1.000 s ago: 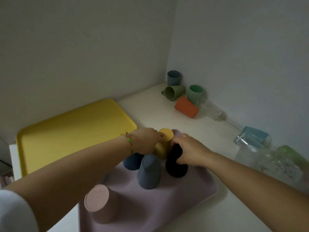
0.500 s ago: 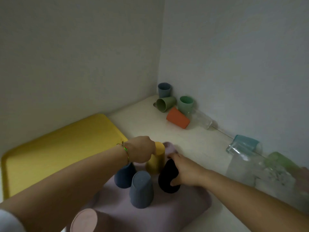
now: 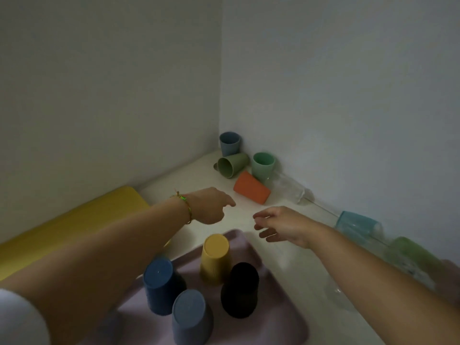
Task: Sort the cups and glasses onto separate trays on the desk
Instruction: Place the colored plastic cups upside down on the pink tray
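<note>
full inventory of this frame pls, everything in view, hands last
yellow tray: 1, yellow, left on desk, partly behind left arm
mauve tray: 1, mauve, front centre
cups on mauve tray: 4, yellow cup, black cup, dark blue cup, grey-blue cup, all upside down
cups in far corner: 4, blue cup and mint cup upright, olive cup and orange cup on their sides
clear glass: 1, clear, on its side beside orange cup
tinted glasses: 2, blue glass, green glass, along right wall; clear ones nearby too blurred to count
desk: 1, white
left hand: 1, bracelet on wrist, nothing in grip, beyond mauve tray
right hand: 1, nothing in grip, beside left hand
</note>
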